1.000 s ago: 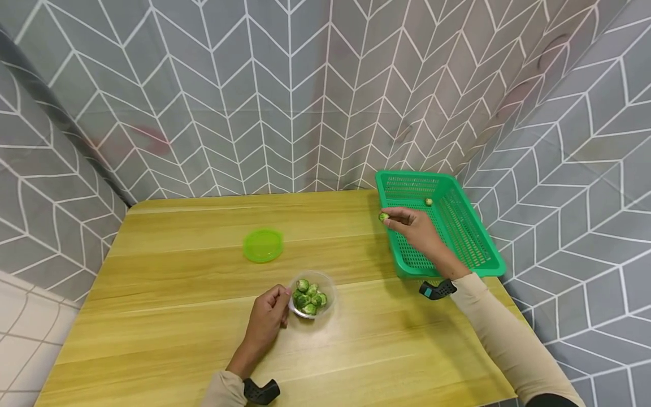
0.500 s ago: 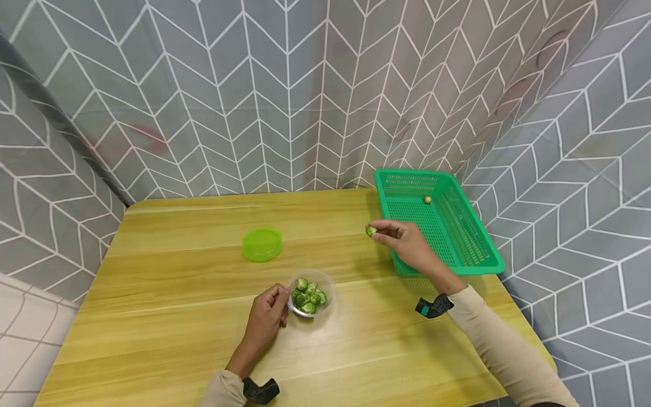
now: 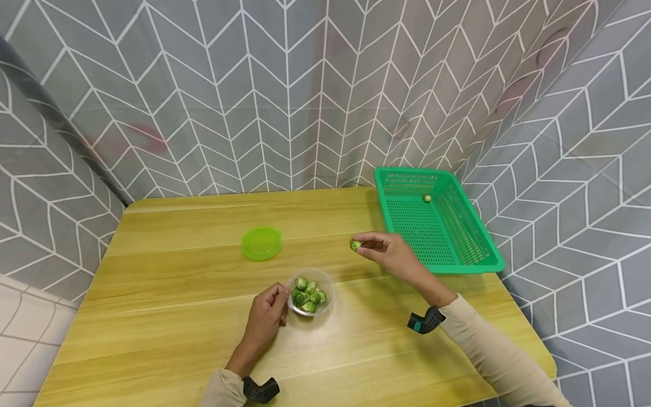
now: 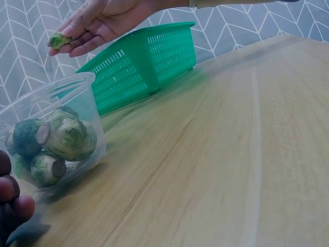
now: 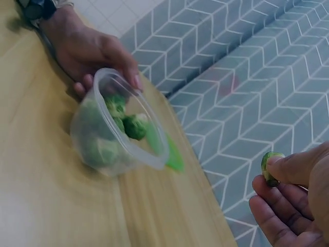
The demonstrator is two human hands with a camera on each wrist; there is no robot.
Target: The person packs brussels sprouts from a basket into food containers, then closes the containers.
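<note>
A clear plastic tub [image 3: 328, 282] stands on the table, holding several Brussels sprouts [image 3: 309, 296]. My left hand [image 3: 265, 316] pinches the tub's left rim between thumb and fingers, as the right wrist view also shows. Between the thumb and fingertips of my right hand [image 3: 389, 254] is a single Brussels sprout [image 3: 355, 245], held in the air between the tub and the green basket [image 3: 439, 267]. Seen from the right wrist, the held sprout [image 5: 270, 167] sits under the thumb. One small sprout [image 3: 427, 198] lies in the basket's far end.
A green round lid [image 3: 261, 244] lies flat on the wooden table [image 3: 168, 282], behind the tub. The basket takes up the table's back right corner. A patterned grey curtain [image 3: 285, 102] hangs along the back and sides.
My right hand has moved left and toward me with the sprout, from the basket's left edge to the space nearer the tub. My left hand and the tub have stayed in place.
</note>
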